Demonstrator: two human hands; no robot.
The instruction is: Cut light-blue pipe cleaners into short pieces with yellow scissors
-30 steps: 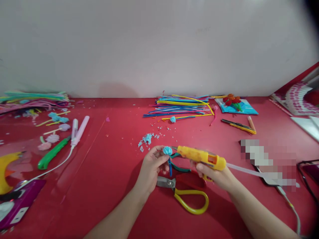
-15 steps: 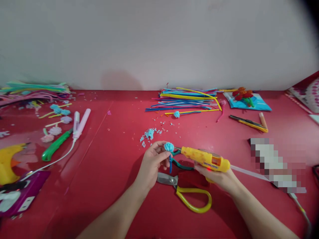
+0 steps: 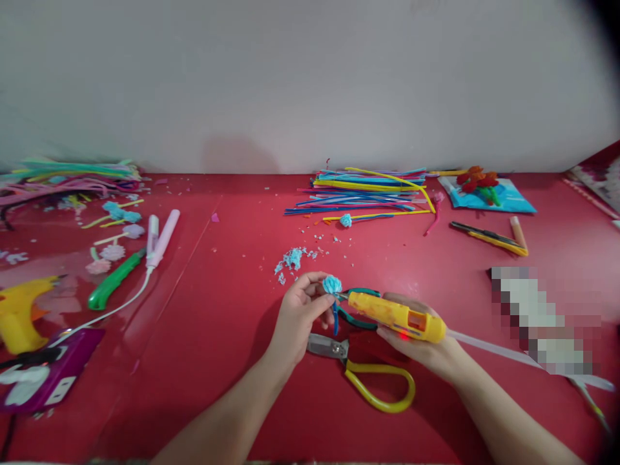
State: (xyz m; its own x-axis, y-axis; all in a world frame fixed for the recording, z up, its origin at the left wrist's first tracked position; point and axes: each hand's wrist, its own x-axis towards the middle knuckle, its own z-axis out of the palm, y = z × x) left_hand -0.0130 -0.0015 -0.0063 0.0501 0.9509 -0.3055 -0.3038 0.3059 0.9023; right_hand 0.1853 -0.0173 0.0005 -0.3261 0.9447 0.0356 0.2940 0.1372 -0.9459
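Between the thumb and fingers of my left hand [image 3: 303, 310] is a small light-blue pipe-cleaner flower [image 3: 332, 284] with a dark blue stem [image 3: 336, 318] hanging down. My right hand [image 3: 416, 342] is wrapped round a yellow hot glue gun [image 3: 392, 314], its red light lit and a clear glue stick [image 3: 494, 347] sticking out of the back. The gun's metal nozzle points left, at the underside of the flower; whether it touches, I cannot tell. Below lie scissors with yellow handles [image 3: 387, 387], and teal-handled pliers or scissors [image 3: 361, 321] sit partly hidden behind the gun.
Light-blue fuzz scraps [image 3: 293, 258] lie beyond my left hand. Farther back are a bundle of pipe cleaners [image 3: 368, 190] and another blue flower [image 3: 345, 220]. A utility knife [image 3: 489, 237] is at right. At left are a pink hair straightener [image 3: 165, 239], a green-handled cutter [image 3: 113, 282] and a second yellow glue gun [image 3: 22, 316].
The glue gun's nozzle has shifted slightly left and down, from the flower's side to its underside. The whole view has moved a little. Both hands keep their hold.
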